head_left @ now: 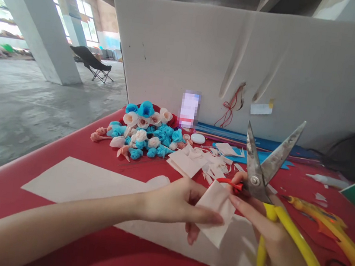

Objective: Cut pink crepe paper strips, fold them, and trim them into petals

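Note:
Between the thumb and fingers of my left hand (184,206) is a small folded piece of pale paper (215,203). My right hand (276,237) holds a pair of scissors (257,183) with yellow handles, the blades spread apart and pointing up and away. Its thumb and fingertips also touch the right edge of the folded paper. A red loop-like piece (237,185) shows by the right fingertips; what it belongs to is unclear. Beneath my hands lies a large pale paper sheet (89,180).
Blue, white and pink paper flowers (151,134) are heaped at the back left of the red table (60,253). Paper scraps (214,166) lie behind my hands. A yellow glue gun (325,226) is at right, near a white bottle (326,181). A phone (190,108) stands by the white panel (181,50).

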The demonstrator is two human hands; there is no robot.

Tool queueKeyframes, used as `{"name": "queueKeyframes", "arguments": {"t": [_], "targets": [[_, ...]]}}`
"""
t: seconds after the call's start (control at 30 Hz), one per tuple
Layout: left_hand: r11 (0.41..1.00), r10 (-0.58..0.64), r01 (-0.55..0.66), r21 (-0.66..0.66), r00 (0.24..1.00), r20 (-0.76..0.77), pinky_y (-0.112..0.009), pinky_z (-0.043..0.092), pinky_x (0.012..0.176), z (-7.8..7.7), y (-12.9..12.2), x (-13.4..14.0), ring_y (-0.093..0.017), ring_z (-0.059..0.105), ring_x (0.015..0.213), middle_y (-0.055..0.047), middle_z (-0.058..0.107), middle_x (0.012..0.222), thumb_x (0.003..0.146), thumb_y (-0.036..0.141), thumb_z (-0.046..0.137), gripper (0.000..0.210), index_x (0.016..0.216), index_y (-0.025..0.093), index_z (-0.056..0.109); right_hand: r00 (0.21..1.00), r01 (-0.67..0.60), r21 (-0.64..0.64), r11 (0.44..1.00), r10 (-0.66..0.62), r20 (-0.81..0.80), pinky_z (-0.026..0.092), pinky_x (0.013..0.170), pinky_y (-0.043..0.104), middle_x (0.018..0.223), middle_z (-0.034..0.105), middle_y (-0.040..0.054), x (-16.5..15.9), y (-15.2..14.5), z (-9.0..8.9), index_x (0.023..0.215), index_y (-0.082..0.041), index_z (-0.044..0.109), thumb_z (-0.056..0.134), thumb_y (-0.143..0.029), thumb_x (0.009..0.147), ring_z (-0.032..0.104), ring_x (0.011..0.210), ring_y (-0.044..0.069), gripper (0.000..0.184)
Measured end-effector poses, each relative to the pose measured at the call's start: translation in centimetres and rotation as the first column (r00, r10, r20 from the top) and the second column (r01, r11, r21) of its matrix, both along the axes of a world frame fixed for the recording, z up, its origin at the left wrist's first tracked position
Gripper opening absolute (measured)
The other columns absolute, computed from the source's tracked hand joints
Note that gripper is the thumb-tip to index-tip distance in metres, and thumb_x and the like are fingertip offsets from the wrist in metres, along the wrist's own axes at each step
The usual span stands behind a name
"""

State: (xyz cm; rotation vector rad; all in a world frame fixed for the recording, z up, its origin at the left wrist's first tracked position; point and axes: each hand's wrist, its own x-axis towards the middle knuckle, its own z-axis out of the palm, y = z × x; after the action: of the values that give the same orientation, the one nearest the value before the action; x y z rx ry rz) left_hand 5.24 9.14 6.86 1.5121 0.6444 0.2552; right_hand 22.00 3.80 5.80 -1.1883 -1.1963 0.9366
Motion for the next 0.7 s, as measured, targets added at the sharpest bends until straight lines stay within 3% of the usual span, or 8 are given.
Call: {"name": "queueKeyframes", "arguments": {"t": [0.2, 0.33, 0.5, 0.6, 0.7], "targets": [[0.996, 0.075, -0.071, 0.044, 0.995, -0.073, -0.014, 0.044, 0.051, 0.9, -0.4, 0.4, -0.007, 0.058, 0.053, 0.001, 0.064, 0.063, 0.074, 0.022, 0.065, 0.01, 0.072, 0.012, 0.067, 0.999, -0.014, 0.009, 1.0, 0.014, 0.031, 0.048, 0.062, 0.016, 0.084, 0.06, -0.0041, 0.3, -0.2, -0.5, 0.087, -0.027, 0.058, 0.065, -0.039, 0.075, 0.058, 0.073, 0.01, 0.019], [0.994, 0.0, -0.004, -0.111, 0.999, -0.038, -0.014, 0.047, 0.055, 1.1, -0.4, 0.4, -0.006, 0.059, 0.05, 0.003, 0.064, 0.064, 0.073, 0.017, 0.066, 0.009, 0.065, 0.013, 0.065, 0.998, -0.061, -0.02, 0.998, 0.061, 0.004, 0.046, 0.057, 0.014, 0.079, 0.059, -0.0041, 0.4, 0.0, -0.4, 0.088, -0.027, 0.057, 0.065, -0.038, 0.075, 0.057, 0.07, 0.009, 0.018], [0.975, -0.057, 0.056, -0.213, 0.998, -0.001, -0.013, 0.047, 0.058, 0.5, -0.2, 0.3, -0.005, 0.06, 0.054, 0.003, 0.064, 0.065, 0.07, 0.013, 0.067, 0.004, 0.066, 0.014, 0.065, 0.995, -0.075, -0.018, 0.997, 0.073, -0.069, 0.047, 0.065, 0.014, 0.077, 0.059, -0.0033, 0.1, 0.2, 0.2, 0.083, -0.025, 0.057, 0.069, -0.036, 0.07, 0.057, 0.073, 0.009, 0.021], [0.975, -0.106, 0.104, -0.198, 0.994, 0.003, -0.016, 0.048, 0.06, 0.1, -0.1, 0.2, -0.006, 0.06, 0.054, 0.0, 0.066, 0.07, 0.071, 0.015, 0.066, 0.002, 0.069, 0.014, 0.067, 0.996, -0.029, -0.053, 0.998, 0.025, -0.086, 0.046, 0.068, 0.016, 0.077, 0.057, -0.0034, -0.3, -0.1, 0.5, 0.083, -0.024, 0.057, 0.069, -0.036, 0.069, 0.055, 0.073, 0.01, 0.021], [0.986, -0.147, 0.143, -0.086, 0.988, -0.047, -0.015, 0.047, 0.06, 0.3, 0.0, 0.1, -0.009, 0.06, 0.064, -0.001, 0.065, 0.07, 0.074, 0.021, 0.063, 0.009, 0.073, 0.014, 0.068, 0.996, -0.036, -0.108, 0.993, 0.027, -0.087, 0.047, 0.065, 0.02, 0.076, 0.054, -0.003, -0.5, -0.4, 0.9, 0.081, -0.024, 0.055, 0.067, -0.038, 0.068, 0.053, 0.071, 0.011, 0.022]]}}
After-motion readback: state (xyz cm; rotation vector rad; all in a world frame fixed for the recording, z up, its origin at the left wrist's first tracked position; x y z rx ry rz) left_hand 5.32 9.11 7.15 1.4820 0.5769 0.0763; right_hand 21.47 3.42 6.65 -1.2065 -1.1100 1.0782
